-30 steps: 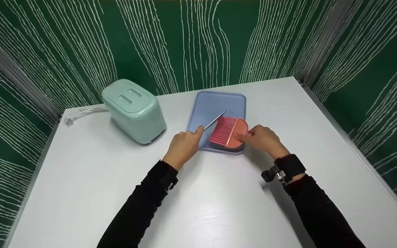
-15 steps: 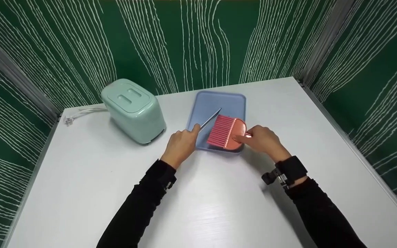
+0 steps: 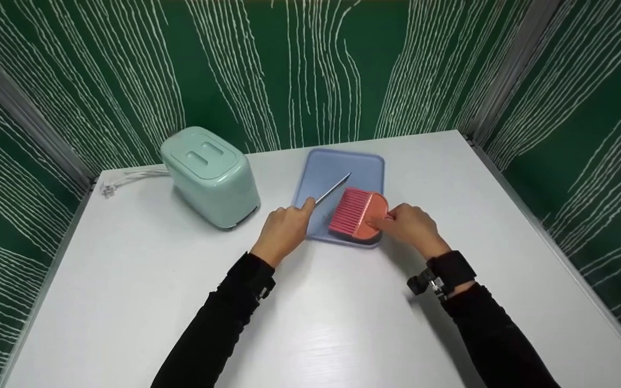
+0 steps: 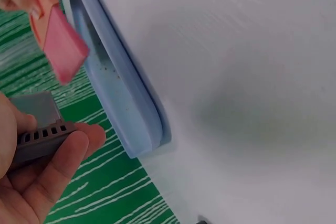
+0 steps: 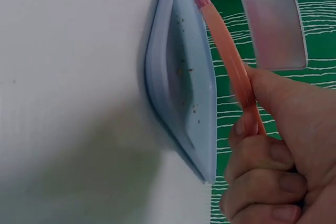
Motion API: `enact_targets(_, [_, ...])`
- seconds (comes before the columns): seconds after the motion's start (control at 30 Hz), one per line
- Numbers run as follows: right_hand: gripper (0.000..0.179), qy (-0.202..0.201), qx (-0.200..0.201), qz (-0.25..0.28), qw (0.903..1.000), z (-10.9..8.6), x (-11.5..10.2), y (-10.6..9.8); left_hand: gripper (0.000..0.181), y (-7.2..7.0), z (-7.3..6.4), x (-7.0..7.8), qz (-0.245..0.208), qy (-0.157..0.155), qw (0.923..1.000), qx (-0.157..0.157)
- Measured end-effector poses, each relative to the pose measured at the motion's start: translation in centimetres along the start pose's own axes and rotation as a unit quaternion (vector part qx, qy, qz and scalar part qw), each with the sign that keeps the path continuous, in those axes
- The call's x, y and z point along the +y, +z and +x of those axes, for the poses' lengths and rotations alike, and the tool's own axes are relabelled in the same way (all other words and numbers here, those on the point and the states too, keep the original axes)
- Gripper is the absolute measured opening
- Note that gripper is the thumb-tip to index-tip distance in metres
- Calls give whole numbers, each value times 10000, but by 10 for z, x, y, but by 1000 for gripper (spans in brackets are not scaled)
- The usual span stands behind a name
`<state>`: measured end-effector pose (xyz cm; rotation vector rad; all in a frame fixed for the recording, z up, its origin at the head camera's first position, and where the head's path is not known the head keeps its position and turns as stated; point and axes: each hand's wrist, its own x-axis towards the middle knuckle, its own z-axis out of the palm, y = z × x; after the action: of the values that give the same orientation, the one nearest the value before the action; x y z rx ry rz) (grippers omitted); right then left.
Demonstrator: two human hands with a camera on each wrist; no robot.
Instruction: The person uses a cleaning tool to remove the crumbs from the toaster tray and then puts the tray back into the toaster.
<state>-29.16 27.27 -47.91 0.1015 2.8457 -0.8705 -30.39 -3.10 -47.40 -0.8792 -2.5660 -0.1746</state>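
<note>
In the head view my left hand (image 3: 286,226) grips a crumb tray (image 3: 333,188), a thin metal plate seen nearly edge-on. Its dark slotted end (image 4: 44,139) lies between thumb and fingers in the left wrist view. My right hand (image 3: 410,223) pinches a small brush (image 3: 374,215) with an orange body and pink bristles (image 3: 351,207). The bristles are beside the plate, pointing toward it. Both are held over a blue tray (image 3: 324,164) on the table. Dark and brown crumbs (image 5: 181,71) lie scattered in that tray.
A mint-green toaster (image 3: 211,178) stands at the back left, its white cord and plug (image 3: 108,189) lying behind it. Green walls with white lines rise beyond the edges of the white table (image 3: 310,323).
The brush moves slightly left, then back right, staying over the blue tray. The crumb tray shifts a little with the left hand. Both hands keep their hold, and the head view tilts slightly.
</note>
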Motion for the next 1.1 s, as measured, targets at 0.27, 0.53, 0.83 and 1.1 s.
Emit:
enact_targets(0.27, [58,-127,236,42,9996,-8,-5,-2,15,0,0,-9,-344,-275,9990,51])
enact_targets(0.53, [63,-1166,914,-80,9889,-22,-22,7,13,3,2,-14,-1433,-723,9869,-144])
enact_targets(0.83, [61,-1629,846,-660,9808,-21,-31,20,15,-3,4,-13,-2043,-1084,9722,-373])
enact_targets(1.1, [60,-1230,951,-627,9858,-12,-21,17,14,-8,3,-11,-2149,-1105,9691,-490])
